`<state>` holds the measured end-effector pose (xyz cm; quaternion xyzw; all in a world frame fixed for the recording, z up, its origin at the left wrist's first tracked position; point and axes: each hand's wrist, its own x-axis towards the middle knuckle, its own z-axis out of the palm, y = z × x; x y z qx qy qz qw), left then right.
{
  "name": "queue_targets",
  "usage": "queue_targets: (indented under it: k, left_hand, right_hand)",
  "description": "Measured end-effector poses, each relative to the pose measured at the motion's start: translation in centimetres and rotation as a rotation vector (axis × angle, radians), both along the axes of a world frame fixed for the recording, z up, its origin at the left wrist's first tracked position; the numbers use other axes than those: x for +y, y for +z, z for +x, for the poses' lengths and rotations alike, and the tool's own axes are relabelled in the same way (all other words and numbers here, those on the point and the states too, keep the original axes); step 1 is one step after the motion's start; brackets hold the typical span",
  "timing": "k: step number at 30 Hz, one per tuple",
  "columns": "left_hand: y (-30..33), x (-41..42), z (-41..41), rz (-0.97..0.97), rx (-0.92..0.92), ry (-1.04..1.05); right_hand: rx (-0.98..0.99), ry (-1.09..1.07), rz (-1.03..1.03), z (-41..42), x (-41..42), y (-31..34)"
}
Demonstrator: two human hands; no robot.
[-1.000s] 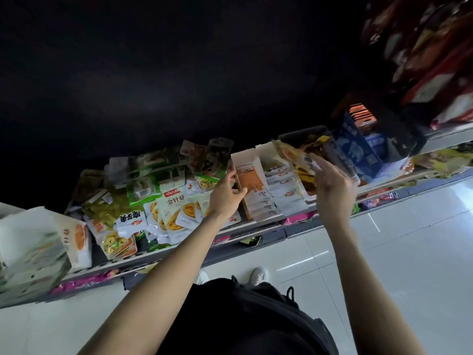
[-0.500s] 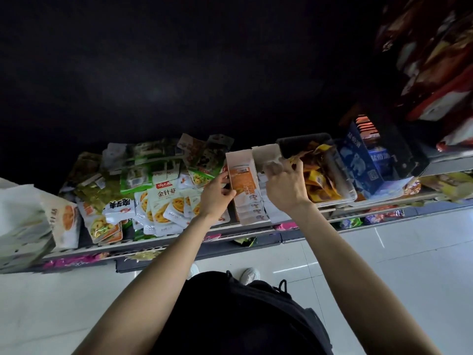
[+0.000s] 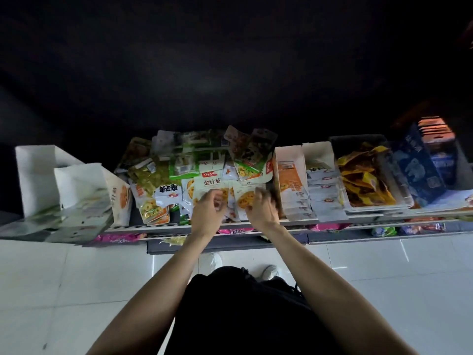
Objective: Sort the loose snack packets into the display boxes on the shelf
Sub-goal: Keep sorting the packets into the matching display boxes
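Both my hands over loose packets (image 3: pixel 212 190) mid-shelf. Left hand (image 3: pixel 208 210) fingers curled on packet edge; right hand (image 3: pixel 261 208) blurred, grip unclear. Pinch one packet only, lift clear, carry right to orange box (image 3: pixel 290 183).

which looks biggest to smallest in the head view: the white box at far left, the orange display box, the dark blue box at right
1. white box
2. dark blue box
3. orange display box

The last two look close in size, and wide-angle distortion at the frame edges makes that order unsure.
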<state>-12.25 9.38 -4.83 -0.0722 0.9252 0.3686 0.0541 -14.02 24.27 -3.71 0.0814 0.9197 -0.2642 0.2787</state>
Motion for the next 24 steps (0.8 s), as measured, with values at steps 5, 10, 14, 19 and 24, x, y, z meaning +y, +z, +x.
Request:
queue_targets:
  k: [5,10,14,19,24]
  left_hand:
    - [-0.6,1.5,-1.3,-0.013,-0.278,-0.083]
    - [0.2,0.7,-1.8,0.17,-0.322,0.099]
    - [2.9,-2.7,-0.6,0.46,-0.413,0.231]
    - [6.0,-8.3,1.6,0.603,-0.441,0.289]
    - [9.2,-12.2,2.9,0.164,-0.121,-0.117]
  right_hand:
    - [-0.097,-0.158,0.03,-0.5,-1.8,-0.2]
    - [-0.068,-0.346,-0.134,-0.7,-2.1,-0.9]
    - [0.014,-0.477,-0.373,-0.4,-1.6,-0.2]
    - [-0.035,-0.556,-0.627,0.6,-1.8,0.8]
    - [0.019,-0.238,-0.743,-0.1,-3.4,4.1]
